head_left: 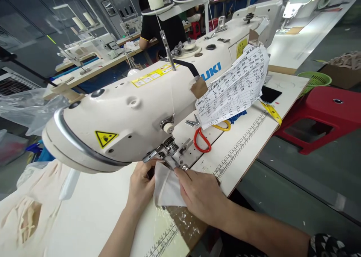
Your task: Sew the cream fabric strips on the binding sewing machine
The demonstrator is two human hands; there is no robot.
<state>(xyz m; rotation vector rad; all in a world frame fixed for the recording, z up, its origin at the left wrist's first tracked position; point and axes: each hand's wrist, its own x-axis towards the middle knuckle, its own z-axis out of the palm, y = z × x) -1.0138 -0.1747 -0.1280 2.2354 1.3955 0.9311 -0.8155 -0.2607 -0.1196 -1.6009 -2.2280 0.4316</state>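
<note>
A piece of white fabric lies at the needle area of a white sewing machine. My left hand grips the fabric's left edge, its fingers curled close under the machine head. On the other side, my right hand pinches the fabric near the metal presser foot parts. The thumb and forefinger sit right beside the metal, and the exact fingertip contact is partly hidden. Red-handled scissors rest on the machine bed just behind my right hand.
A handwritten paper sheet hangs on the machine arm. A yellow tape measure drapes over the table edge, near a red stool. Pale cloth lies at left. Behind the machine sits a person in black.
</note>
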